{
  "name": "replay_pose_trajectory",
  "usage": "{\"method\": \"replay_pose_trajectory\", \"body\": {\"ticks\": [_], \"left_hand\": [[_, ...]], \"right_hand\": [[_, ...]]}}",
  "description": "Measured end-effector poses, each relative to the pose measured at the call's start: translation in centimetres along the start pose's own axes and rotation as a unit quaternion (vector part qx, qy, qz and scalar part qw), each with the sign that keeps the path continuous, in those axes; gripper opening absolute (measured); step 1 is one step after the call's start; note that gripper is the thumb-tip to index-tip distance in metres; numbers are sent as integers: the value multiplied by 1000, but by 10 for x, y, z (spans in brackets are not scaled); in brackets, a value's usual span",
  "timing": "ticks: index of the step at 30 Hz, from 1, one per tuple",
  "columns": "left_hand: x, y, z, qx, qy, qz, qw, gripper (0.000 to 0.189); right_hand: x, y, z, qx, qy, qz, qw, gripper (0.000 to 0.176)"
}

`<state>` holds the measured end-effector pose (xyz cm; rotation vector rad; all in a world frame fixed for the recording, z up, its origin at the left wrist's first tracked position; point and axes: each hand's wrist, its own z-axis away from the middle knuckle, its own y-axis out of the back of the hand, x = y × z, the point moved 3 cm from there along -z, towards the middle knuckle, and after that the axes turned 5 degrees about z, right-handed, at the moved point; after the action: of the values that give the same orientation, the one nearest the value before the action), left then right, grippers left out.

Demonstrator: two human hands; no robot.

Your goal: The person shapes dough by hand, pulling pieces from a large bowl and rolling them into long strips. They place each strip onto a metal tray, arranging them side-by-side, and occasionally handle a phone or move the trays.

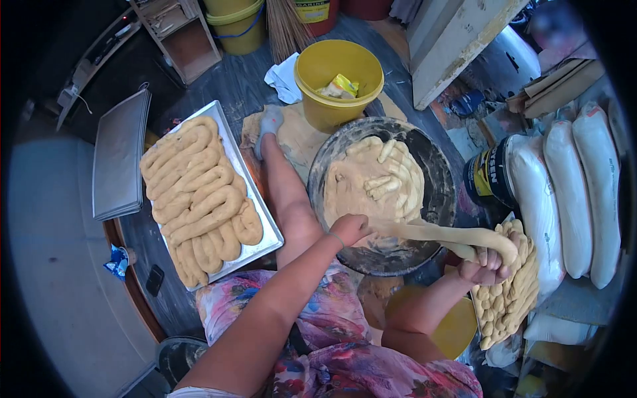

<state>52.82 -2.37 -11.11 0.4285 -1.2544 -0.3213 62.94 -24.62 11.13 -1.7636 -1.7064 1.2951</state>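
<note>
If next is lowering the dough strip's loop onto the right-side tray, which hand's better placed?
Right, likely: the right hand holds the dough strip at its loop, close by the dough pieces there; the left hand is at the basin, farther off.

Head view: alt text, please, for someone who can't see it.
Left hand and right hand grip a long dough strip partly over a dark basin of more dough. A tray of dough ropes lies left; small dough pieces lie right.
</note>
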Motion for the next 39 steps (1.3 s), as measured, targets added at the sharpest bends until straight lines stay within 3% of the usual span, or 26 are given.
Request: {"method": "replay_pose_trajectory", "body": {"ticks": [2,3,4,6,8,9,10,13,15,16,17,19,22,23,26,27,29,31,33,35,38,39], "left_hand": [[13,7,4,25,21,78,996,35],[19,11,5,39,31,116,992,36],[25,9,5,99,-21,142,985,39],[43,-1,3,222,-120,185,950,45],[60,-2,-5,-47,2,245,968,53],[87,8,11,-72,83,401,909,53],[113,10,27,-95,155,547,817,53],[95,-25,18,-161,198,669,698,43],[73,-31,0,-60,231,711,661,36],[70,-27,-1,-13,246,728,640,32],[66,-18,-7,28,240,777,581,23],[56,11,-18,86,176,786,586,21],[91,78,1,138,106,798,577,19],[98,93,3,153,76,797,579,19],[134,153,30,193,-10,749,634,17],[145,174,41,201,-42,731,651,16],[170,217,73,204,-78,729,649,15],[175,267,111,226,-159,710,648,12],[165,312,159,194,-254,697,641,9],[144,339,209,284,-239,644,670,13],[71,355,277,433,-173,615,636,19],[40,352,298,422,-173,635,623,21]], "right_hand": [[-6,28,3,36,-14,36,999,36],[2,35,4,6,-85,60,995,35],[14,25,3,54,-134,192,971,34],[39,8,9,140,-222,438,860,32],[55,23,24,86,-367,502,778,32],[65,24,30,61,-386,528,754,30],[74,33,43,53,-407,499,764,30],[88,5,63,-56,-424,517,741,31],[86,3,76,-116,-408,506,751,32],[81,1,82,-101,-438,489,748,32],[73,-2,84,-85,-466,472,743,32],[60,0,92,-37,-495,447,744,35],[52,4,91,23,-483,416,770,41],[55,13,94,28,-460,382,801,47],[71,23,93,56,-460,411,785,51],[82,40,97,32,-428,497,755,43],[109,77,111,-30,-476,577,664,30],[139,157,155,-49,-465,578,668,24],[148,180,161,-54,-461,577,672,22],[155,180,158,-39,-467,573,673,22],[161,159,122,136,-421,455,773,24],[162,151,106,138,-408,382,818,23]]}}
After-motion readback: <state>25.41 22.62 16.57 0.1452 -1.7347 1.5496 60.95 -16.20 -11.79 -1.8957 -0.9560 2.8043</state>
